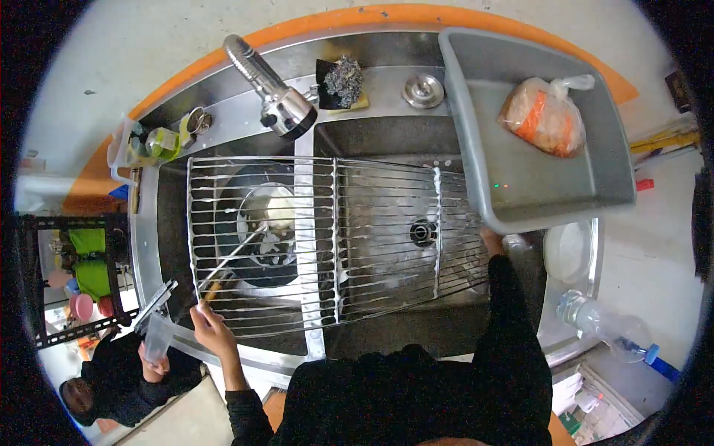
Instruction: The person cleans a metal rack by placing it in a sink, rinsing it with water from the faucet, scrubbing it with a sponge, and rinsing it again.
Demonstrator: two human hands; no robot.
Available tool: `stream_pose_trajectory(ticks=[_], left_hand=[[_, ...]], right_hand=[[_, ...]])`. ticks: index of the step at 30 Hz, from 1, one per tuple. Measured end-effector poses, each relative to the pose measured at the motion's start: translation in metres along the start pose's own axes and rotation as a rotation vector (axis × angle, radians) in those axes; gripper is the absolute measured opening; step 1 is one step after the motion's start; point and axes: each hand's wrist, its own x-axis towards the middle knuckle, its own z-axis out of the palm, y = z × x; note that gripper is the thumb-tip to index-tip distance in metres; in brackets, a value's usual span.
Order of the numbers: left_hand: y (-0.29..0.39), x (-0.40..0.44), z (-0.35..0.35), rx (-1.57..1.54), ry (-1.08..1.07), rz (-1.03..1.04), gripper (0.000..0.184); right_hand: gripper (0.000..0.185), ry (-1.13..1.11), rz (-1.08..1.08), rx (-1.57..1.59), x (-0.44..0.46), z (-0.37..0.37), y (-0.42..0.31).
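A metal wire rack (336,245) with white suds on its bars lies across both basins of the steel sink (387,137). My left hand (212,331) is closed on the rack's near left corner. My right hand (491,241) is at the rack's right end, below the grey tub; its fingers are mostly hidden there. Under the bars, in the left basin, sits a round dark pan (230,186) holding a bowl with white suds and a pale lump (280,211). The drain (424,233) shows through the rack in the right basin.
A grey tub (476,149) with a bagged item (543,117) stands at upper right. The faucet (275,104), a scouring pad (343,82) and a metal drain cover (423,91) are behind the basins. A plastic bottle (606,323) lies right. Another person (134,372) holds a clear container at lower left.
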Motion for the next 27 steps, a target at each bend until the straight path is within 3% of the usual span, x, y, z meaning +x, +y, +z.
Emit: stream_pose_trajectory(ticks=[2, 5, 6, 8, 9, 10, 12, 13, 17, 19, 20, 21, 22, 24, 25, 27], left_hand=[[-0.004, -0.002, 0.002, -0.07, 0.007, -0.011, 0.029], [0.0, -0.001, 0.0, -0.032, -0.007, 0.017, 0.027], [-0.003, -0.002, -0.001, -0.051, -0.024, 0.019, 0.027], [-0.002, -0.002, 0.0, -0.093, -0.015, -0.02, 0.026], [0.004, -0.003, -0.003, -0.073, -0.03, -0.037, 0.026], [0.009, -0.001, -0.006, -0.052, -0.045, -0.049, 0.026], [0.004, 0.001, -0.003, -0.066, -0.018, -0.002, 0.026], [0.001, -0.001, -0.002, -0.076, -0.002, 0.04, 0.026], [-0.004, -0.002, -0.002, -0.083, -0.023, 0.007, 0.024], [-0.001, -0.005, -0.002, -0.066, -0.006, 0.047, 0.024], [-0.002, -0.001, -0.001, -0.06, 0.002, 0.053, 0.024], [-0.004, 0.002, -0.002, -0.059, 0.001, 0.064, 0.024], [-0.007, 0.0, -0.002, -0.043, -0.007, 0.053, 0.025], [-0.009, 0.0, 0.002, -0.049, -0.017, 0.045, 0.026], [-0.01, 0.001, 0.002, -0.009, 0.016, 0.087, 0.027], [0.0, -0.001, -0.004, 0.021, 0.012, 0.083, 0.027]], right_hand=[[0.041, 0.099, -0.164, -0.039, -0.001, 0.074, 0.069], [0.032, -0.169, -0.039, 0.029, -0.073, -0.131, -0.14], [0.032, -0.175, -0.038, 0.029, -0.086, -0.12, -0.118], [0.025, 0.064, -0.093, 0.064, -0.077, -0.07, -0.031], [0.017, -0.143, 0.197, -0.137, -0.068, -0.077, -0.03], [0.017, -0.136, 0.191, -0.135, -0.069, -0.077, -0.033], [0.016, -0.315, -0.042, -0.198, -0.087, -0.086, -0.071], [0.025, -0.349, 0.093, -0.234, -0.097, -0.095, -0.098], [0.029, -0.18, -0.016, -0.123, -0.125, -0.088, -0.036], [0.027, -0.177, 0.229, -0.307, -0.142, -0.032, 0.031], [0.026, -0.042, 0.321, -0.443, -0.157, 0.006, 0.037], [0.047, -0.261, 0.104, -0.603, -0.159, 0.025, 0.05], [0.047, -0.266, 0.107, -0.605, -0.162, 0.009, 0.038], [0.041, -0.613, 0.058, -0.158, -0.15, -0.045, 0.005], [0.037, -0.575, 0.077, -0.307, -0.153, 0.029, 0.071], [0.036, -0.603, 0.006, -0.178, -0.143, 0.028, 0.075]])
